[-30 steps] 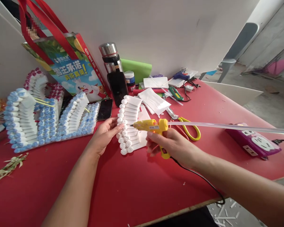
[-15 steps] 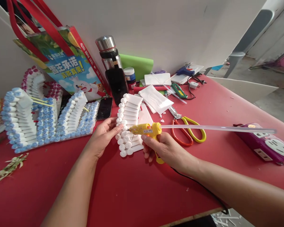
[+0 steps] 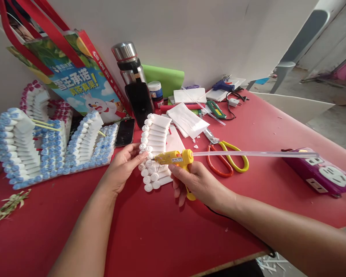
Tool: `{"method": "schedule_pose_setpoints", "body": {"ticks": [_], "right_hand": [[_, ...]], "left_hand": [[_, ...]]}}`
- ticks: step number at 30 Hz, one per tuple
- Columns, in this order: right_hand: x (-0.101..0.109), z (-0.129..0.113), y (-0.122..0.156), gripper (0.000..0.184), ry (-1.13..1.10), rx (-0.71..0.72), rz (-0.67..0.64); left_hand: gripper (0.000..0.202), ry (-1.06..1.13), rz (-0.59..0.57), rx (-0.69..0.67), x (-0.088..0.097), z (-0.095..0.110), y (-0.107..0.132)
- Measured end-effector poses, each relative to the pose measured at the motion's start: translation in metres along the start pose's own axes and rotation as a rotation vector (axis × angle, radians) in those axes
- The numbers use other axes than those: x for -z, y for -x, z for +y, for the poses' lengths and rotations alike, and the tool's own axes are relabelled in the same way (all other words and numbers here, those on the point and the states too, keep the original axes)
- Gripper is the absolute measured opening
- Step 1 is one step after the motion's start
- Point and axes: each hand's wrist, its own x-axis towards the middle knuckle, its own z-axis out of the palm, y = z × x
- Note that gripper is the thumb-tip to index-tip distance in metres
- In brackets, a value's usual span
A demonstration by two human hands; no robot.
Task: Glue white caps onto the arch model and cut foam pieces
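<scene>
My right hand [image 3: 197, 182] is wrapped round the grip of a yellow hot glue gun [image 3: 175, 158]. A long clear glue stick [image 3: 253, 154] sticks out of its back to the right. Its nozzle touches a curved stack of white rolled paper tubes [image 3: 154, 152] standing on the red table [image 3: 161, 231]. My left hand [image 3: 123, 165] steadies the left edge of that stack with its fingertips curled against the tube ends.
A blue-tipped paper-tube model [image 3: 52, 146] stands at the left, a printed shopping bag [image 3: 72, 80] behind it. Phone [image 3: 125, 132], steel flask [image 3: 129, 65], white paper sheets [image 3: 187, 121], yellow-handled scissors [image 3: 227, 156] and a purple power strip [image 3: 320, 173] lie around.
The glue gun has moved left until its nozzle reaches the white tube stack. My left hand stays on the stack.
</scene>
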Motion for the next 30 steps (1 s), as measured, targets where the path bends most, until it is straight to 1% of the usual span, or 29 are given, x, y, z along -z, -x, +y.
{"method": "schedule_pose_setpoints", "body": {"ticks": [7, 16, 23, 30], "right_hand": [[0.0014, 0.0048, -0.0014, 0.050, -0.047, -0.011, -0.005], [-0.0003, -0.0003, -0.0004, 0.052, -0.073, -0.037, 0.010], [-0.0013, 0.0024, -0.0011, 0.055, -0.054, -0.050, 0.015], [-0.0022, 0.0060, -0.0017, 0.055, -0.086, -0.040, 0.008]], "left_hand": [[0.041, 0.000, -0.014, -0.004, 0.0007, 0.0005, 0.0002], [0.047, -0.023, 0.016, -0.002, -0.0010, 0.0025, 0.0008], [0.044, -0.022, 0.003, 0.001, 0.0000, 0.0024, 0.0008], [0.044, -0.011, 0.005, 0.005, 0.0000, 0.0024, 0.0008]]}}
